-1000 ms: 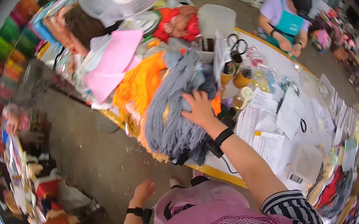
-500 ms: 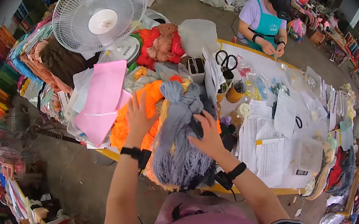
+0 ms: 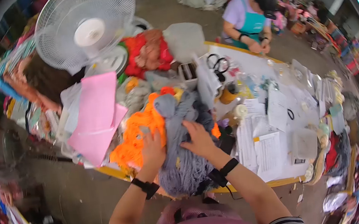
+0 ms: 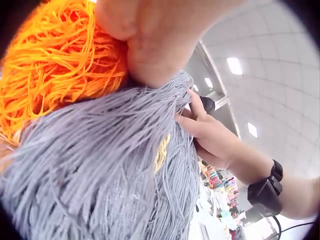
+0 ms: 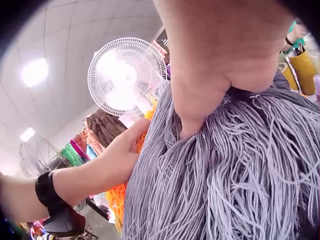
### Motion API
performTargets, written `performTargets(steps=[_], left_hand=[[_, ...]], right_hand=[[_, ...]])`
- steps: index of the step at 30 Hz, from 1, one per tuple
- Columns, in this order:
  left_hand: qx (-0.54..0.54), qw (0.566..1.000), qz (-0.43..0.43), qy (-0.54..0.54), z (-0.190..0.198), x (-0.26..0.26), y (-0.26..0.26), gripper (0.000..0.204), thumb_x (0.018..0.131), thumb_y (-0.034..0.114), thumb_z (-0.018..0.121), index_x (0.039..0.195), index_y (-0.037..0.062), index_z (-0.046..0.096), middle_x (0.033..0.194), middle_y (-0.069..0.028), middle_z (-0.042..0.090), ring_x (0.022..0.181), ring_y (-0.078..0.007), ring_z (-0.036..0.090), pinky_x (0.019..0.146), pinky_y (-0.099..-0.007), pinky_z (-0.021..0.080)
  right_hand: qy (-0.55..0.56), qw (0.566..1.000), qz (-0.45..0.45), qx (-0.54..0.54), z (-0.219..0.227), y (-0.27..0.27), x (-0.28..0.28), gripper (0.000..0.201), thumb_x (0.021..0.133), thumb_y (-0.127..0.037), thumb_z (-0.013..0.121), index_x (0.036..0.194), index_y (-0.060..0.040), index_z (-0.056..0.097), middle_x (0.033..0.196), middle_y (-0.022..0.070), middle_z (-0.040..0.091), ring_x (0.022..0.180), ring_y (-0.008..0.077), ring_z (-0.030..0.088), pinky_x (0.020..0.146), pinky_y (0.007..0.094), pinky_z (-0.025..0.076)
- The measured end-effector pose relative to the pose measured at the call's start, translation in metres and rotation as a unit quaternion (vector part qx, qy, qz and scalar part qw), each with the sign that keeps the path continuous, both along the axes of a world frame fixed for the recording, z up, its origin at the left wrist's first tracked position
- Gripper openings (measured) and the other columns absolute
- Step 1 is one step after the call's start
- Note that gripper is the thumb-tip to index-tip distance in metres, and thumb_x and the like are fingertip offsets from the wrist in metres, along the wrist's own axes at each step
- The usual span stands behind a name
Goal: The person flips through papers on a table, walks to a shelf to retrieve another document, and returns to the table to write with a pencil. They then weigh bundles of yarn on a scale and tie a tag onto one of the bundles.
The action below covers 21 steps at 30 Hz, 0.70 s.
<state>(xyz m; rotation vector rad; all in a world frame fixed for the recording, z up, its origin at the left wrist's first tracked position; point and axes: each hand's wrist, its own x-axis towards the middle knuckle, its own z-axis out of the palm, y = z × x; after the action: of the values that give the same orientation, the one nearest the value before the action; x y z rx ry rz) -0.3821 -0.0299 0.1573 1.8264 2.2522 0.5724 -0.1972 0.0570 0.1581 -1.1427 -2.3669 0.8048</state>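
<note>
A grey yarn hank [image 3: 178, 157] lies over the table's near edge, with orange yarn [image 3: 134, 138] against its left side. My left hand [image 3: 153, 151] rests where the orange and grey yarn meet, fingers extended. On the grey yarn's upper right part lies my right hand [image 3: 200, 142], its fingers spread. In the left wrist view the right hand [image 4: 212, 132] touches the side of the grey strands [image 4: 100, 165]. The right wrist view has the left hand [image 5: 117, 157] against the hank's other side; the right fingertips there sink partly into the strands [image 5: 250, 165].
A fan [image 3: 89, 31] and pink sheets [image 3: 93, 114] stand and lie at the left. Red yarn [image 3: 135, 54] is behind. Right of the hank are scissors [image 3: 218, 64], papers [image 3: 268, 150] and a plastic box [image 3: 304, 144]. A person in a teal apron [image 3: 251, 18] is beyond the table.
My left hand, low beside my body a second ago, came up onto the yarn, then moved right to the grey hank. My right hand stays on the grey yarn, and the head view has shifted.
</note>
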Motion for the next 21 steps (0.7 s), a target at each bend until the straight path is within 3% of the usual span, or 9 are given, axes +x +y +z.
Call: performTargets(steps=[2, 6, 7, 9, 14, 16, 17, 19, 21], left_hand=[[0.008, 0.999, 0.021, -0.041, -0.002, -0.003, -0.004, 0.069, 0.072, 0.007, 0.065, 0.134, -0.0011, 0.037, 0.12, -0.0263, 0.044, 0.116, -0.046, 0.042, 0.097, -0.0486, 0.04], [0.191, 0.98, -0.039, 0.041, -0.018, -0.002, -0.016, 0.066, 0.073, 0.006, 0.061, 0.134, -0.0006, 0.039, 0.124, -0.0295, 0.043, 0.116, -0.0484, 0.04, 0.098, -0.0535, 0.035], [0.221, 0.973, -0.025, 0.054, -0.043, -0.007, -0.022, 0.06, 0.073, 0.006, 0.059, 0.131, 0.0, 0.044, 0.127, -0.0294, 0.044, 0.118, -0.0472, 0.04, 0.099, -0.0537, 0.034], [0.24, 0.956, -0.016, 0.17, 0.016, 0.033, -0.02, 0.055, 0.072, 0.004, 0.056, 0.126, 0.0023, 0.05, 0.135, -0.0275, 0.041, 0.118, -0.0455, 0.041, 0.099, -0.0535, 0.034], [0.277, 0.951, -0.137, 0.029, 0.005, 0.127, -0.036, 0.04, 0.075, 0.003, 0.055, 0.114, 0.0037, 0.058, 0.118, -0.0206, 0.052, 0.11, -0.0372, 0.05, 0.091, -0.0451, 0.04], [0.161, 0.947, -0.257, -0.104, -0.008, 0.182, -0.036, 0.036, 0.076, 0.0, 0.056, 0.112, 0.0022, 0.058, 0.112, -0.017, 0.056, 0.103, -0.0308, 0.054, 0.09, -0.0395, 0.043], [0.16, 0.94, -0.283, -0.101, -0.008, 0.214, -0.03, 0.036, 0.076, 0.0, 0.056, 0.112, 0.0022, 0.058, 0.112, -0.017, 0.056, 0.103, -0.0308, 0.054, 0.09, -0.0395, 0.043], [-0.047, 0.928, -0.308, -0.204, -0.012, 0.289, -0.03, 0.028, 0.079, 0.005, 0.058, 0.106, 0.0028, 0.062, 0.105, -0.014, 0.06, 0.093, -0.027, 0.06, 0.081, -0.0364, 0.048], [-0.12, 0.889, -0.389, -0.21, -0.014, 0.357, -0.031, 0.022, 0.082, 0.009, 0.061, 0.103, 0.0025, 0.064, 0.096, -0.0096, 0.064, 0.08, -0.0198, 0.064, 0.071, -0.0302, 0.051]], right_hand=[[0.024, 0.999, 0.031, 0.021, 0.001, 0.004, 0.008, 0.079, 0.069, -0.025, 0.076, 0.137, -0.0109, 0.039, 0.133, 0.0181, 0.046, 0.123, 0.0409, 0.041, 0.101, 0.0462, 0.037], [0.045, 0.996, 0.029, 0.073, 0.02, -0.027, 0.077, 0.07, 0.074, -0.023, 0.072, 0.136, -0.0125, 0.042, 0.133, 0.0152, 0.047, 0.118, 0.0365, 0.048, 0.096, 0.0448, 0.042], [0.042, 0.998, 0.012, 0.046, 0.019, -0.041, 0.106, 0.064, 0.076, -0.023, 0.07, 0.134, -0.0127, 0.045, 0.131, 0.0149, 0.049, 0.115, 0.0348, 0.051, 0.094, 0.0439, 0.044], [-0.042, 0.993, -0.026, -0.109, 0.0, -0.073, 0.176, 0.049, 0.082, -0.029, 0.065, 0.126, -0.0117, 0.052, 0.119, 0.0153, 0.058, 0.106, 0.0341, 0.057, 0.088, 0.0427, 0.047], [-0.023, 0.96, -0.23, -0.159, -0.039, -0.216, 0.383, 0.036, 0.082, -0.036, 0.063, 0.106, -0.0089, 0.062, 0.097, 0.0154, 0.066, 0.093, 0.0346, 0.062, 0.081, 0.0441, 0.048], [-0.006, 0.925, -0.343, -0.163, -0.036, -0.286, 0.453, 0.033, 0.082, -0.036, 0.063, 0.103, -0.0098, 0.063, 0.096, 0.0137, 0.067, 0.092, 0.0334, 0.063, 0.079, 0.0426, 0.049], [-0.005, 0.896, -0.407, -0.177, -0.029, -0.318, 0.477, 0.033, 0.082, -0.036, 0.063, 0.103, -0.0102, 0.064, 0.095, 0.0129, 0.067, 0.091, 0.0329, 0.063, 0.079, 0.0418, 0.05], [0.038, 0.829, -0.519, -0.204, -0.015, -0.383, 0.522, 0.032, 0.082, -0.035, 0.063, 0.104, -0.0116, 0.064, 0.096, 0.0119, 0.068, 0.091, 0.033, 0.064, 0.078, 0.0417, 0.05], [0.035, 0.793, -0.571, -0.21, -0.003, -0.431, 0.553, 0.033, 0.081, -0.035, 0.063, 0.104, -0.0113, 0.064, 0.096, 0.012, 0.068, 0.091, 0.0329, 0.064, 0.078, 0.0416, 0.051]])
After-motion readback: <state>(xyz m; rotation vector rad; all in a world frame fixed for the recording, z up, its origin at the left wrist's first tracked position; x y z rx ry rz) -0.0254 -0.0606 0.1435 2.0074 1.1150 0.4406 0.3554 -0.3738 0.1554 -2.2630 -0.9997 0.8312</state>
